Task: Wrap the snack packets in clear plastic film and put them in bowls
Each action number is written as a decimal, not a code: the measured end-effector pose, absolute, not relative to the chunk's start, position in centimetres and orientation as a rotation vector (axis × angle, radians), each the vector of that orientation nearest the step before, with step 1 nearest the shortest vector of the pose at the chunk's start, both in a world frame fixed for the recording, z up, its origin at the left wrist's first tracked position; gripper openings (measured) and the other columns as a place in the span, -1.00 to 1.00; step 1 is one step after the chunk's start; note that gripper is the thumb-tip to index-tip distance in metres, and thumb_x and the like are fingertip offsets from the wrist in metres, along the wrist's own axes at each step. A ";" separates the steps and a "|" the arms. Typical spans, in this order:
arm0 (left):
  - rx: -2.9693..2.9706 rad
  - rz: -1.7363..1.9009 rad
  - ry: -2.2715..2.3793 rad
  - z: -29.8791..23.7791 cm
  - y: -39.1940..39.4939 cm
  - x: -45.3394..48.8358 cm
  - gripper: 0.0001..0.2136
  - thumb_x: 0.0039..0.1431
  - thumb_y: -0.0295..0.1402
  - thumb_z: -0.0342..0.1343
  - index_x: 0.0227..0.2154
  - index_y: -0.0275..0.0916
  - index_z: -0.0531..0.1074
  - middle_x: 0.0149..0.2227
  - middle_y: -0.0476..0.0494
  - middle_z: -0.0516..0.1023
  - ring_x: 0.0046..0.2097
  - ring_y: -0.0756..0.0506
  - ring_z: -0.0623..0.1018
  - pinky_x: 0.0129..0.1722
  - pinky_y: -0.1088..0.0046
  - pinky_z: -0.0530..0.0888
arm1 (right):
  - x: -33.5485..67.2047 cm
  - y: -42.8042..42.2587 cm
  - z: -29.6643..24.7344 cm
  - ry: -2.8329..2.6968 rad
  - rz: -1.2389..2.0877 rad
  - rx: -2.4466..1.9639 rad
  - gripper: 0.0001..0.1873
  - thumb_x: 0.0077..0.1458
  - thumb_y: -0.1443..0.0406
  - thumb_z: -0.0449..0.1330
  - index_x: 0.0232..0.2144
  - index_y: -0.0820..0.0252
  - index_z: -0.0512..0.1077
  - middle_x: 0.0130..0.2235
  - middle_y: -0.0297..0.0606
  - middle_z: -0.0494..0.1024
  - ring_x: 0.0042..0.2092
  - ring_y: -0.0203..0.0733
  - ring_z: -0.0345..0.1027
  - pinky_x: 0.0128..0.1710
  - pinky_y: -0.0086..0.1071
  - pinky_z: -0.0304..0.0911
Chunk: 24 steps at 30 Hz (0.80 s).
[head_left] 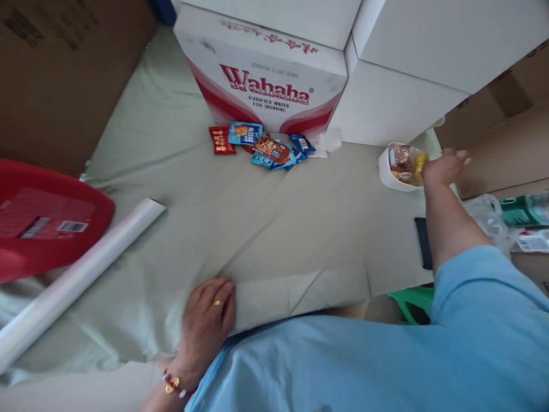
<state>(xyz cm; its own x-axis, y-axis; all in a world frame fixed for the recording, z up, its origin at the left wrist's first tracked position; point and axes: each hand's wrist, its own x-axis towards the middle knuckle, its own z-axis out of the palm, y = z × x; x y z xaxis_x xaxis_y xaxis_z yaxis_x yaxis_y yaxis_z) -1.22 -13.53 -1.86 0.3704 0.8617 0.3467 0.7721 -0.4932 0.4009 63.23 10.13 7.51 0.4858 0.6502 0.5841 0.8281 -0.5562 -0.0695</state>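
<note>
My right hand (446, 167) is at the right side of a white plastic tub (391, 176). Its fingers are curled, and what they may hold is hidden. Inside the tub are a brown snack packet (401, 157) and a yellow item (419, 166), which lies right against my hand. My left hand (210, 309) rests at the near edge of the cloth-covered table (283, 229), fingers drawn together and bent, nothing visible in them. Ahead, a pile of small snack packets, with a blue packet (245, 133), a red packet (222, 141) and a brown packet (271, 150), lies before a carton.
The white and red Wahaha carton (274, 86) stands at the back beside white boxes (394, 97). On the left are a red plastic object (51, 214), a white roll (86, 274) and a brown carton (64, 80). A dark flat object (423, 243) and plastic bottles (521, 210) are at right.
</note>
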 end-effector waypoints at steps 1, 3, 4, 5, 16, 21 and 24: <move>2.445 0.800 1.484 -1.8 -13.6 -1.2 -0.77 0.27 -0.51 0.13 -0.05 -0.17 0.50 -0.12 -0.21 0.66 -0.06 -0.23 0.62 0.03 0.16 0.54 | 62.5 10.2 8.0 -1.142 -0.735 -2.354 -0.69 0.20 0.55 0.07 -0.18 0.37 0.60 -0.01 0.43 0.44 -0.05 0.04 0.25 -0.09 -0.03 0.07; 2.437 0.855 1.495 -1.7 -13.7 -1.2 -0.78 0.26 -0.54 0.14 -0.08 -0.17 0.50 -0.16 -0.19 0.66 -0.09 -0.21 0.62 0.00 0.20 0.53 | 60.0 10.5 8.6 -1.103 -0.668 -2.222 -0.56 0.11 0.62 0.03 -0.06 0.35 0.57 0.04 0.33 0.46 0.00 0.02 0.30 0.00 -0.08 0.12; 2.433 0.885 1.507 -1.6 -13.7 -1.2 -0.79 0.26 -0.54 0.14 -0.10 -0.17 0.49 -0.18 -0.17 0.66 -0.12 -0.20 0.63 -0.03 0.22 0.53 | 58.3 10.7 8.8 -1.214 -0.605 -2.129 -0.55 0.11 0.62 0.02 -0.06 0.33 0.57 0.03 0.26 0.48 0.01 0.00 0.33 0.02 -0.12 0.15; 2.425 0.910 1.522 -1.5 -13.8 -1.1 -0.81 0.26 -0.55 0.15 -0.12 -0.17 0.49 -0.21 -0.16 0.65 -0.15 -0.18 0.62 -0.06 0.25 0.53 | 56.5 11.1 8.8 -1.384 -0.522 -2.037 -0.57 0.13 0.59 0.02 -0.08 0.31 0.57 -0.01 0.18 0.51 0.00 -0.02 0.36 0.02 -0.16 0.18; 2.337 0.977 1.588 -0.9 -13.8 -0.7 -0.86 0.30 -0.54 0.10 -0.19 -0.19 0.47 -0.26 -0.14 0.62 -0.22 -0.12 0.62 -0.16 0.36 0.55 | 42.1 19.5 0.6 -1.703 0.130 -2.218 -0.70 0.19 0.28 0.23 -0.05 0.30 0.51 -0.01 0.13 0.52 -0.04 0.09 0.44 0.04 -0.07 0.30; 2.248 0.992 1.599 -1.1 -13.9 -0.7 -0.87 0.30 -0.50 0.08 -0.23 -0.17 0.50 -0.28 -0.13 0.64 -0.24 -0.12 0.63 -0.17 0.35 0.56 | 43.0 18.3 -0.5 -1.493 0.205 -2.168 -0.81 0.22 0.24 0.17 -0.34 0.24 0.48 -0.28 -0.02 0.54 -0.10 0.03 0.43 -0.02 -0.12 0.31; 2.177 1.007 1.600 -1.2 -14.0 -1.0 -0.87 0.31 -0.47 0.08 -0.23 -0.17 0.52 -0.27 -0.14 0.65 -0.23 -0.12 0.64 -0.16 0.35 0.57 | 42.9 14.8 0.1 -1.289 0.365 -1.964 -0.78 0.22 0.14 0.17 -0.37 0.16 0.41 -0.44 -0.27 0.43 -0.32 -0.14 0.35 -0.27 -0.27 0.29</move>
<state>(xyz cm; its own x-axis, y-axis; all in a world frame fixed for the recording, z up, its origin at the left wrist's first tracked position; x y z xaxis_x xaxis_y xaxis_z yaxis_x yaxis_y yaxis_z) -0.96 -14.03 -1.24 0.1547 0.9131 0.3772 0.7349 -0.3615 0.5738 42.92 14.79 0.14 0.4532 0.8775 0.1568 0.6653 -0.2160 -0.7147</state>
